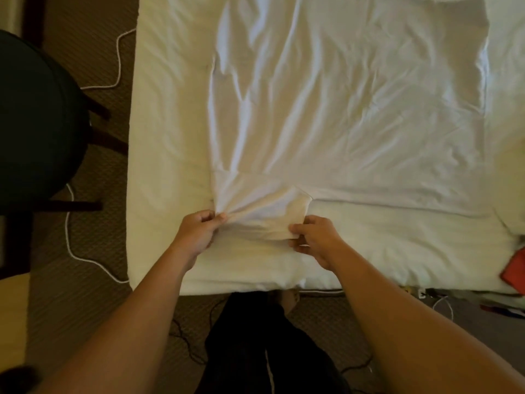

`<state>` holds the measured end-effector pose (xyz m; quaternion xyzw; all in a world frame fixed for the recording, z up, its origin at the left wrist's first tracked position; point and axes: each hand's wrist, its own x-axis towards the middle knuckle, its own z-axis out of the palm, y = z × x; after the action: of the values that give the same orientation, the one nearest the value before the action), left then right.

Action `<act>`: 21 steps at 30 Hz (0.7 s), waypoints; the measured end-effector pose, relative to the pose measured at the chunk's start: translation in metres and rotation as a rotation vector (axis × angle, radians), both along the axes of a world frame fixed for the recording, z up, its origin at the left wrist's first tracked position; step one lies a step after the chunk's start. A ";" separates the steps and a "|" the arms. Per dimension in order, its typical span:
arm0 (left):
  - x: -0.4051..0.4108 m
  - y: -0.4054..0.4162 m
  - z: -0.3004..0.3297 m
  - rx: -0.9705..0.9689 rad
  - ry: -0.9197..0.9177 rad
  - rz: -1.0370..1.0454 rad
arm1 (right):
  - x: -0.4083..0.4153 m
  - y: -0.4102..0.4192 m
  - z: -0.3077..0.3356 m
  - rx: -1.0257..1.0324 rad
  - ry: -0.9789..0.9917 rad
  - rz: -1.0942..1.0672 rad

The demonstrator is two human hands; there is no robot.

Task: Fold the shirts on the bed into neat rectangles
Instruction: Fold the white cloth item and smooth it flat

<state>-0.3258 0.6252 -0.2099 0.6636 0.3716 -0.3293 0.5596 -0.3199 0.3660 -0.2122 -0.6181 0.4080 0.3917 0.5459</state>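
A large white shirt (pixel 346 103) lies spread and wrinkled on the white bed (pixel 167 137). One sleeve (pixel 264 209) of it sticks out toward me at the near left. My left hand (pixel 199 231) pinches the sleeve's left edge between thumb and fingers. My right hand (pixel 315 237) pinches the sleeve's cuff end at its right. The fabric between both hands is bunched and lifted a little off the bed.
A dark round chair (pixel 37 123) stands left of the bed. A white cable (pixel 68 223) trails over the brown carpet beside it. A red cloth (pixel 515 271) lies at the bed's near right edge. My dark trousers (pixel 255 351) are below the bed's front edge.
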 end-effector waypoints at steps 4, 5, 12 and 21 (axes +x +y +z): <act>-0.009 -0.009 -0.003 0.005 -0.010 0.216 | -0.007 -0.001 -0.005 -0.043 -0.046 0.036; -0.012 -0.011 -0.002 -0.015 -0.002 0.225 | -0.009 0.000 -0.006 -0.051 -0.064 0.034; -0.023 -0.021 0.002 0.048 -0.025 -0.070 | -0.009 -0.001 -0.003 0.008 -0.098 -0.021; -0.035 -0.011 -0.002 0.282 0.156 -0.265 | -0.005 -0.011 0.006 -0.320 -0.122 0.609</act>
<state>-0.3606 0.6147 -0.2117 0.7511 0.3656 -0.3951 0.3822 -0.3248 0.3547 -0.2057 -0.8114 0.2276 0.4302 0.3235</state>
